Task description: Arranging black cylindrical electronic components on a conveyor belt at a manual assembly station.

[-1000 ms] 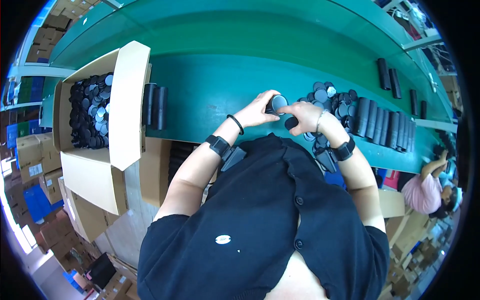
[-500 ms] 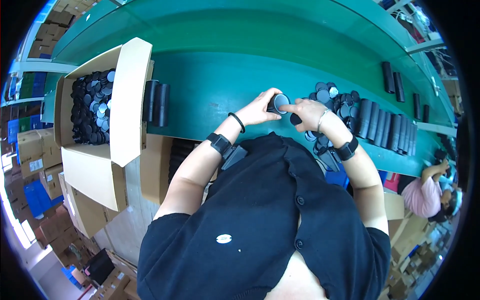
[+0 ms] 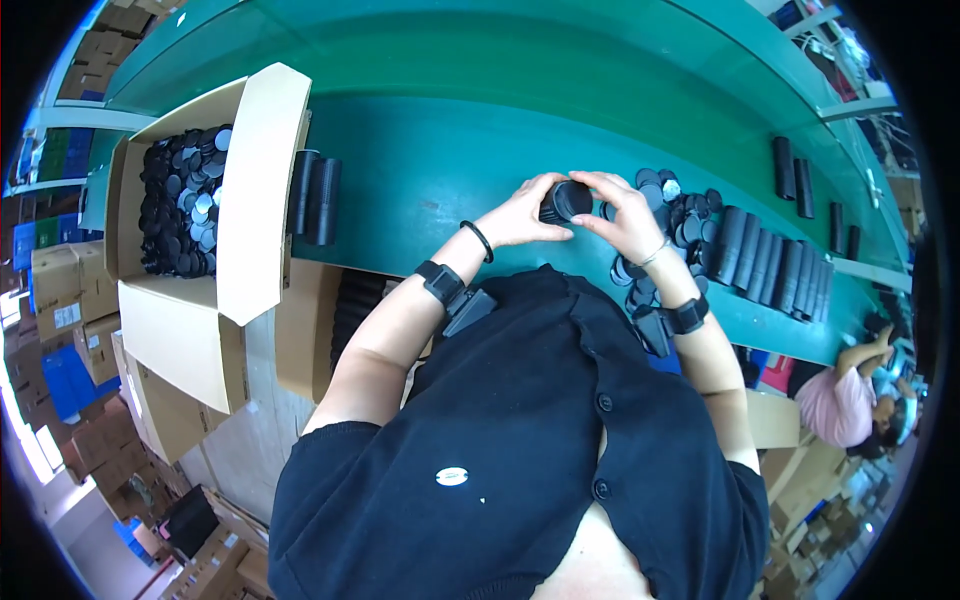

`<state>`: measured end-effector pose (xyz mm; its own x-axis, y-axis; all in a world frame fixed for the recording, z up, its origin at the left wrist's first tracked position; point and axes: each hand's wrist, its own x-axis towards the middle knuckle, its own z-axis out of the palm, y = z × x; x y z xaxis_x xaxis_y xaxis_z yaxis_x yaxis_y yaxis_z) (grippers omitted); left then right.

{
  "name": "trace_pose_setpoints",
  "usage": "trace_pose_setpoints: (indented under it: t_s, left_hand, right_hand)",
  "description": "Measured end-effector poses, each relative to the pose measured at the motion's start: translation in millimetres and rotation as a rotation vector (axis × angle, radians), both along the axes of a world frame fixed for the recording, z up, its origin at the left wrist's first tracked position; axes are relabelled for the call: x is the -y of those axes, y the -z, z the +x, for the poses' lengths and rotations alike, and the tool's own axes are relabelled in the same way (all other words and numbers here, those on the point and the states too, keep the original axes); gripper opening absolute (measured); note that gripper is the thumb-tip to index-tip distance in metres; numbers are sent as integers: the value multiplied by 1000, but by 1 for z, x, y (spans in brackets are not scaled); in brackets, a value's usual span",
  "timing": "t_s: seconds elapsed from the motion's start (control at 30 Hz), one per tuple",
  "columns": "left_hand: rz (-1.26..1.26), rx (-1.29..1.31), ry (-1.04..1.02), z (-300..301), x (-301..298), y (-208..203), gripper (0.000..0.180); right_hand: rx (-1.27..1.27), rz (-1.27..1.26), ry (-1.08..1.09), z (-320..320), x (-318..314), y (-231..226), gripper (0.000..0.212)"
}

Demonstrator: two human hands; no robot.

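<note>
Green workbench [image 3: 430, 150], open carton [image 3: 265, 190] of black discs [image 3: 180, 210] on the left; from where I stand, left hand [image 3: 522, 216] grasps a black cylinder [image 3: 547, 208] over the near side, right hand [image 3: 632, 226] curls thumb and fingers round the black cap [image 3: 573, 201] at its end, loose discs [image 3: 690, 228] and a row of black tubes [image 3: 768, 262] lie to the right

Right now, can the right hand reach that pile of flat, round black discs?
Probably yes: the disc pile lies right beside the right hand, nothing visibly between, though its grip is on the round black cylinder.
</note>
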<state>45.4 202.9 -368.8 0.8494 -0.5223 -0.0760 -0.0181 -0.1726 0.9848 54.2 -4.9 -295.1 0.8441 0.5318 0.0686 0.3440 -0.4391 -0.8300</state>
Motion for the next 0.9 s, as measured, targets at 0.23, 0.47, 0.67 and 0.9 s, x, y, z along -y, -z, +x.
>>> trace_pose_setpoints:
  t_s: [0.23, 0.47, 0.67, 0.9]
  left_hand:
    - [158, 42, -19, -2, 3, -14, 71]
    - [140, 47, -5, -1, 4, -13, 65]
    - [138, 68, -2, -1, 4, -13, 63]
    - [132, 70, -37, 0, 3, -10, 62]
  right_hand:
    - [206, -76, 36, -5, -7, 17, 51]
    - [201, -132, 11, -6, -10, 6, 48]
    - [230, -207, -4, -5, -11, 11, 49]
    - [196, -142, -32, -1, -13, 8, 47]
